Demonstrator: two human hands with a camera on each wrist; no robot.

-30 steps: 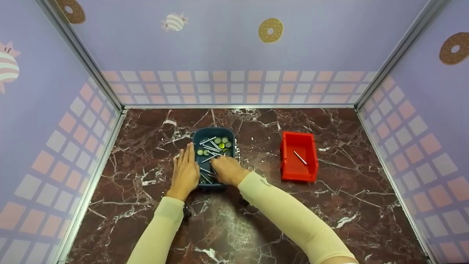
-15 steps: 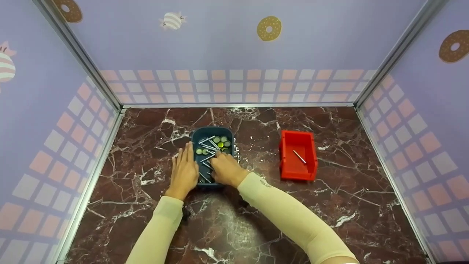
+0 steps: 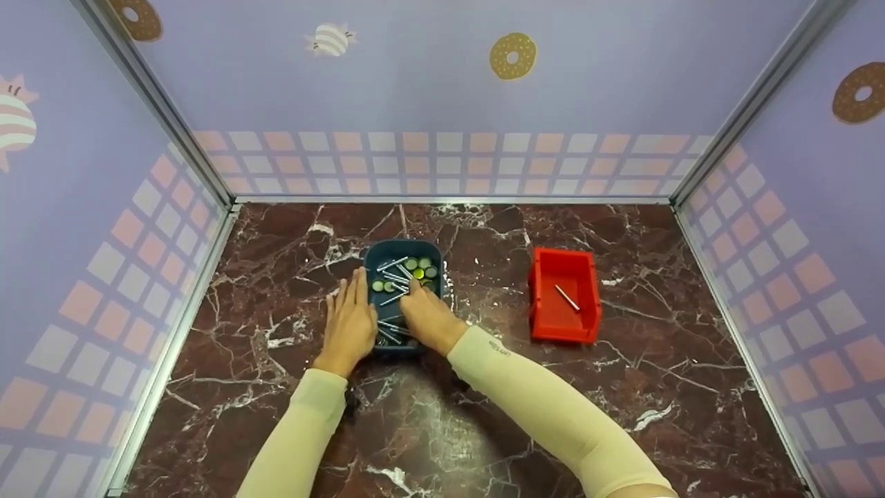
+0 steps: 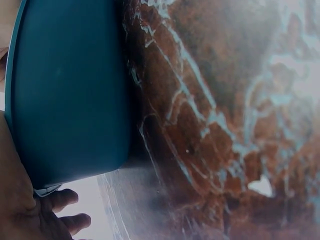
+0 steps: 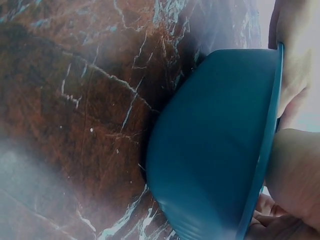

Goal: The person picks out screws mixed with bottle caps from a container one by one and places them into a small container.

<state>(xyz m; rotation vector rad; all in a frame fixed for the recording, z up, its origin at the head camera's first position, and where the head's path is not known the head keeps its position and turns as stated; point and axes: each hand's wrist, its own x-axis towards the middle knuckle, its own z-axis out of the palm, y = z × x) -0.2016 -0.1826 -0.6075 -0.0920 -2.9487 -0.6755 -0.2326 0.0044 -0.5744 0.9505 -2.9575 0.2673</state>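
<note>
A teal plastic tub [image 3: 404,246] stands left of middle in the head view. In it lie several slim silver metal rods [image 3: 394,299], like nails or screws, and several small round yellow-green discs [image 3: 419,263]. Along the tub's left rim rests my left hand [image 3: 351,325], its fingers straight and pointing forward. My right hand [image 3: 430,318] reaches over the right rim into the tub, fingers bent down among the rods. Its fingertips are hidden, so I cannot tell whether they pinch a rod. Both wrist views show mostly the outer tub wall [image 4: 70,90].
To the right stands a red open-front bin [image 3: 563,259] with one silver rod [image 3: 567,297] lying in it. The tabletop [image 3: 484,387] is dark red marble pattern. Purple panels [image 3: 429,90] with metal edges enclose it at the back and sides.
My right hand has shifted slightly forward inside the tub, and the rods at its near end lie differently. My left hand and the red bin hold their places.
</note>
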